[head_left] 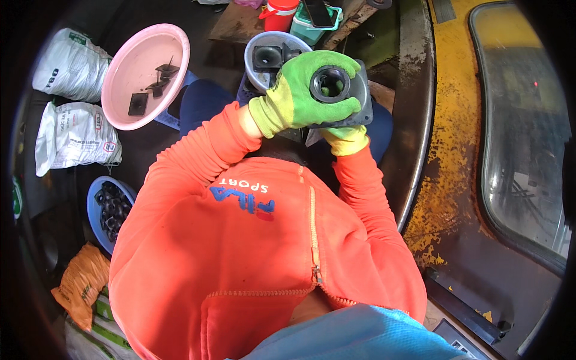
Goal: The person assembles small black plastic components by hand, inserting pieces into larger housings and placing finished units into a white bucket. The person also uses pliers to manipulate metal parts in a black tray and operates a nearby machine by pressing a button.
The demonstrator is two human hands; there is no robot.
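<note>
My left hand (294, 89), in a green and yellow glove, is closed around a black plastic part with a round open collar (330, 83) and a square flange. Its fingers and thumb curve round either side of the collar. Underneath the flange is my right hand (347, 135), also gloved. Mainly its yellow cuff shows, and the part hides its fingers. Just beyond my left hand, a light blue basin (249, 49) holds similar black parts (267, 58) with square flanges.
A pink basin (117, 60) with several black pieces stands at the left, beside white sacks (78, 135). Below them, a blue basin (93, 207) holds dark rounded pieces. A red jug (279, 17) is at the back. A worn yellow machine panel (453, 150) runs along the right.
</note>
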